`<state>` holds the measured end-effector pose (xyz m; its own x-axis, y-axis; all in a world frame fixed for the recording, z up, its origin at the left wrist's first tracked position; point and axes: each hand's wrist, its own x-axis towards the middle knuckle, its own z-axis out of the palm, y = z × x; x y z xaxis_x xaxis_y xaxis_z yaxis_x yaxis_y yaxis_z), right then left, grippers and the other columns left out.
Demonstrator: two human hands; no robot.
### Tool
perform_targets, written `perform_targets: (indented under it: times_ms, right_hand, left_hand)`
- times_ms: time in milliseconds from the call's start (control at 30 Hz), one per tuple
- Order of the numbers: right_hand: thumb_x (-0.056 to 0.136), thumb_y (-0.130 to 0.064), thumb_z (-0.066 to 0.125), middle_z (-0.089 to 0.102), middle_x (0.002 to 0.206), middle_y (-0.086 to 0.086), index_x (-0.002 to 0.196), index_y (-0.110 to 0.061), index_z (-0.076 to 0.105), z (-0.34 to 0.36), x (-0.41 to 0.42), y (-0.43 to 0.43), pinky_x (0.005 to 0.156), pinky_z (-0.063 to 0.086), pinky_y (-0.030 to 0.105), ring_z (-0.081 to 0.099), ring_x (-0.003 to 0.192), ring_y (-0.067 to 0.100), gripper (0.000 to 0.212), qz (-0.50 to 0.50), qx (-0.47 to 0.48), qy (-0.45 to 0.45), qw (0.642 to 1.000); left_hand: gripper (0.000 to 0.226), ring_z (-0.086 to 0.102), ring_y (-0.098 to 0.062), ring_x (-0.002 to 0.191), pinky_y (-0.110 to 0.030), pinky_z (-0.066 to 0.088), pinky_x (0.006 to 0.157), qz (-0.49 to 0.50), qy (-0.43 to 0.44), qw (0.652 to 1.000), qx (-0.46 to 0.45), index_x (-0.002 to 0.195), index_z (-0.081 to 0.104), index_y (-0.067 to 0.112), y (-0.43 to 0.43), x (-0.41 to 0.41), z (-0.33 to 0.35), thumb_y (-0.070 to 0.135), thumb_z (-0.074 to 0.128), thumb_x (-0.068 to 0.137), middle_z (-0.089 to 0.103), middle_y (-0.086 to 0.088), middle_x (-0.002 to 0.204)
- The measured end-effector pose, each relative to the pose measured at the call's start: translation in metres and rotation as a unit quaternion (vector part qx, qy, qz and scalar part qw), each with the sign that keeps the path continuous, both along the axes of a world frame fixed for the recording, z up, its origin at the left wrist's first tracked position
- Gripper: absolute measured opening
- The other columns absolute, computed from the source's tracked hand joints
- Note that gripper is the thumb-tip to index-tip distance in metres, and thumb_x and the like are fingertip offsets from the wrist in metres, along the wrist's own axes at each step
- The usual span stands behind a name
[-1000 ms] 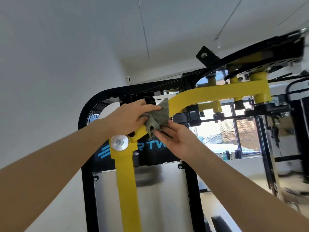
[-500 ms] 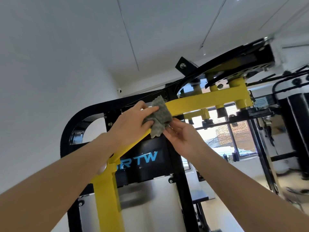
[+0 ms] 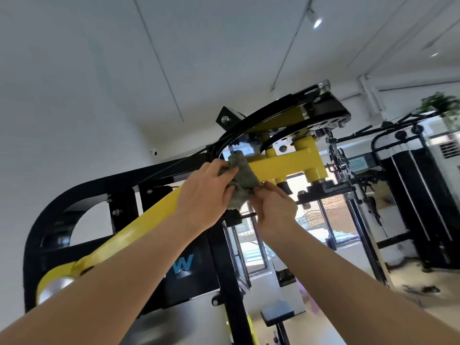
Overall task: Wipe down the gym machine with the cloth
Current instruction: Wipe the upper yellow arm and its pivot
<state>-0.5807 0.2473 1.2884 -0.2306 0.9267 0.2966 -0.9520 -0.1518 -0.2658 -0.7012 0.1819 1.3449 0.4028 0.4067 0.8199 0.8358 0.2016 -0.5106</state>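
While the yellow arm (image 3: 281, 163) is being wiped, the left grip (image 3: 204, 192) curls around the grey cloth (image 3: 242, 180); the right grip (image 3: 273, 207) seems to pinch its edge. Next should come a slide toward the pivot (image 3: 314, 158).

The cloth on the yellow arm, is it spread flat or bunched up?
Bunched up. The cloth drapes in crumpled folds over the yellow arm, gripped by the left hand and pinched by the right hand.

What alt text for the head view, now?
Two bare hands hold a grey-green cloth against the yellow arm of a black-framed gym machine, seen from below: the left hand grips it over the bar, the right hand pinches its lower edge. Windows and other black gym equipment lie behind to the right.
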Motion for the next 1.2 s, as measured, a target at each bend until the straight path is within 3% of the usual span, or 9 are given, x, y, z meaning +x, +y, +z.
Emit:
perform_targets:
  times_ms: [100,233,433,633,800,900,1067,1133,1200]
  right_hand:
    - [0.082,0.022,0.059,0.069,0.088,0.015,0.092,-0.005,0.069,0.000,0.015,0.019,0.079,0.061,0.029,0.067,0.081,0.025,0.031,-0.063,-0.004,-0.034,0.997]
    - [0.077,0.023,0.059,0.068,0.080,0.013,0.098,-0.006,0.070,-0.003,0.031,0.032,0.059,0.052,0.024,0.060,0.063,0.019,0.038,-0.111,0.016,-0.080,0.990]
    - [0.076,0.025,0.060,0.070,0.080,0.011,0.084,-0.005,0.067,-0.005,0.065,0.065,0.057,0.051,0.021,0.060,0.068,0.018,0.032,-0.219,0.094,-0.120,0.964]
    - [0.074,0.021,0.050,0.074,0.077,0.007,0.079,-0.009,0.068,0.000,0.092,0.107,0.079,0.059,0.043,0.068,0.080,0.018,0.036,-0.382,0.202,-0.268,0.861]
    - [0.073,0.017,0.050,0.068,0.075,0.004,0.081,-0.012,0.067,0.010,0.121,0.133,0.059,0.056,0.036,0.061,0.069,0.022,0.035,-0.461,0.243,-0.361,0.773]
    - [0.078,0.012,0.058,0.073,0.083,-0.001,0.088,-0.016,0.069,0.014,0.129,0.146,0.066,0.061,0.034,0.069,0.080,0.021,0.032,-0.440,0.294,-0.429,0.732]
    - [0.083,-0.012,0.077,0.075,0.085,-0.009,0.097,-0.023,0.079,0.004,0.143,0.147,0.062,0.040,0.010,0.067,0.077,0.011,0.019,-0.530,0.321,-0.520,0.588]
    - [0.080,-0.008,0.078,0.077,0.081,-0.006,0.092,-0.021,0.082,-0.005,0.144,0.137,0.067,0.052,0.017,0.071,0.076,0.013,0.018,-0.515,0.314,-0.505,0.617]
    - [0.080,0.002,0.075,0.078,0.083,0.005,0.096,-0.011,0.080,-0.010,0.145,0.116,0.080,0.062,0.035,0.075,0.078,0.020,0.022,-0.394,0.292,-0.430,0.758]
  left_hand:
    - [0.043,0.060,-0.025,0.106,-0.039,0.053,0.084,0.001,0.017,1.000,-0.013,0.134,0.064,0.021,0.021,0.015,0.000,0.030,0.066,0.092,0.062,-0.002,0.128]
    - [0.045,0.058,-0.026,0.120,-0.040,0.048,0.097,0.008,0.036,0.999,-0.035,0.139,0.061,0.022,0.044,0.039,0.004,0.032,0.062,0.095,0.060,-0.002,0.137]
    - [0.049,0.046,-0.023,0.136,-0.038,0.036,0.111,0.005,0.030,0.999,-0.043,0.150,0.048,0.027,0.073,0.071,0.003,0.034,0.052,0.102,0.047,0.005,0.152]
    - [0.054,0.033,-0.024,0.140,-0.041,0.037,0.110,0.029,0.049,0.997,-0.053,0.155,0.038,0.026,0.097,0.092,0.003,0.035,0.048,0.103,0.039,0.003,0.155]
    - [0.051,0.031,-0.024,0.143,-0.039,0.031,0.113,0.041,0.046,0.996,-0.058,0.156,0.036,0.025,0.113,0.111,0.002,0.038,0.041,0.107,0.037,0.002,0.158]
    - [0.045,0.036,-0.025,0.139,-0.039,0.034,0.111,0.027,0.032,0.998,-0.049,0.151,0.045,0.025,0.118,0.117,0.001,0.032,0.046,0.106,0.043,0.001,0.154]
    - [0.028,0.050,-0.019,0.123,-0.035,0.046,0.099,-0.052,0.004,0.996,-0.074,0.121,0.072,0.019,0.107,0.116,-0.009,0.026,0.051,0.104,0.066,0.003,0.127]
    - [0.023,0.060,-0.016,0.103,-0.029,0.048,0.083,-0.097,-0.074,0.988,-0.098,0.100,0.077,0.017,0.099,0.117,-0.017,0.020,0.054,0.102,0.072,0.002,0.101]
    - [0.026,0.058,-0.012,0.068,-0.029,0.042,0.062,-0.163,-0.228,0.952,-0.125,0.078,0.075,0.014,0.086,0.121,-0.020,0.015,0.058,0.097,0.066,0.001,0.070]
